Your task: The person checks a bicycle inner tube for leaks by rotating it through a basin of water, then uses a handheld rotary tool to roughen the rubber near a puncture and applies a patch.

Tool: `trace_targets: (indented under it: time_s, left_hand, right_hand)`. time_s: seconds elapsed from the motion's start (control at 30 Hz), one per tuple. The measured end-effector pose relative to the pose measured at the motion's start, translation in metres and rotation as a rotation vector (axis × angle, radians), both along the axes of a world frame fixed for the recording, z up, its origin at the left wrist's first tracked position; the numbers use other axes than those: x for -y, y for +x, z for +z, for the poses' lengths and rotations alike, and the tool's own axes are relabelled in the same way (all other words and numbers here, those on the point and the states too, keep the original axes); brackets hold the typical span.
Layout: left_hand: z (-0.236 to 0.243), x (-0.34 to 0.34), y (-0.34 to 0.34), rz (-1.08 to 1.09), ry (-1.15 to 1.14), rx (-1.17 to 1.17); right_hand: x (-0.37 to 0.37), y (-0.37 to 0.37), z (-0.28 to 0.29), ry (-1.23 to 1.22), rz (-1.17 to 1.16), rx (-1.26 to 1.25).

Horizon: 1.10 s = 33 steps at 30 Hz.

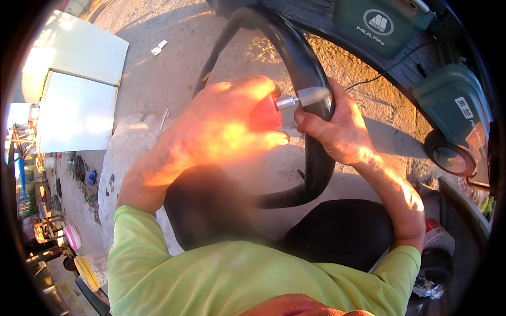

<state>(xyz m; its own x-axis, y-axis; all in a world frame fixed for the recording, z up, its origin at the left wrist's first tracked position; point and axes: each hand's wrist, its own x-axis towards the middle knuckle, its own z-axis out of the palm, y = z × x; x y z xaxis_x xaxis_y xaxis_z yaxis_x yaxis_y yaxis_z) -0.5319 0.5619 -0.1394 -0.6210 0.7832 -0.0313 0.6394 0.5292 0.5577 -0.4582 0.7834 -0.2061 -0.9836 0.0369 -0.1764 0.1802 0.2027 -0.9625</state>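
My left hand (221, 124) grips a red-handled tool (265, 112) whose metal tip (308, 96) presses against a black rubber inner tube (300, 58). My right hand (337, 129) wraps around the tube just beside the tip and holds it steady. The tube loops from the top of the view down past my knees (337, 229), over the concrete ground. Both sleeves are light green.
A green scooter body (453, 105) with a black footboard curves along the top right. White flat panels (79, 95) lie on the ground at the left. A concrete slab (132, 152) sits under my left arm. Assorted clutter lines the far left edge.
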Motion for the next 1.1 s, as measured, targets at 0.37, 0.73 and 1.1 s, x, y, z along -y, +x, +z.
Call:
trace_targets:
  time_s: [0.37,0.73,1.1]
  left_hand:
    - [0.003,0.013,-0.012,0.201,0.111,0.075]
    - [0.001,0.012,-0.011,0.174,0.099,0.069]
    - [0.001,0.012,-0.011,0.151,0.075,0.03]
  right_hand:
    - [-0.012,-0.001,-0.003,-0.498,-0.004,-0.028]
    - [-0.013,0.0,-0.006,-0.501,0.093,-0.086]
    - [-0.007,0.001,-0.002,-0.499,0.044,-0.063]
